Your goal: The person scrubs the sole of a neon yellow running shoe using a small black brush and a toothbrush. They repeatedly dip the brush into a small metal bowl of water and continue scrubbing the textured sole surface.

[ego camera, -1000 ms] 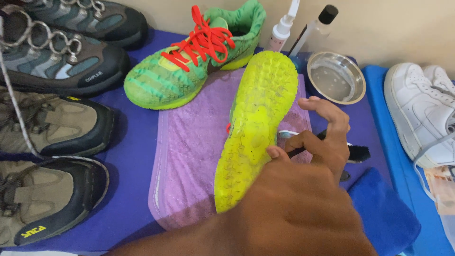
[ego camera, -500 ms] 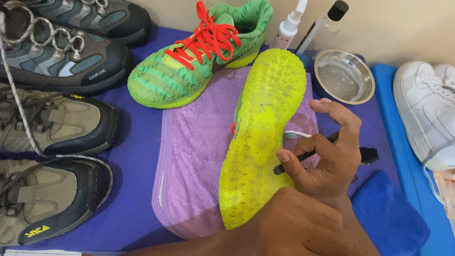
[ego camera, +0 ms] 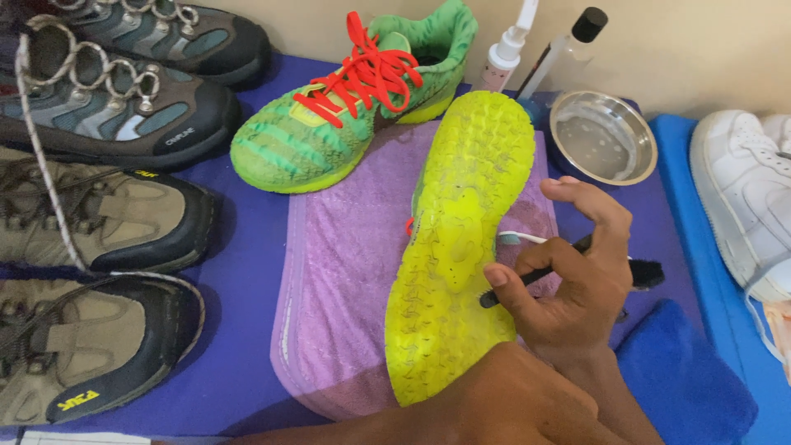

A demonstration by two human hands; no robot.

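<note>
I am curling my right hand (ego camera: 577,284) in a pinching grip, index finger raised; my left hand (ego camera: 511,404) is lying low, knuckles up.

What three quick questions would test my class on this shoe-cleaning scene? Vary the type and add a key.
1. True or false: the yellow-green shoe on the purple towel lies sole up.
2. What does the right hand hold? A: a spray bottle. B: a black brush. C: a metal bowl.
3. What colour are the laces of the green shoe standing upright behind the towel?

Key: 1 true; 2 B; 3 red.
</note>
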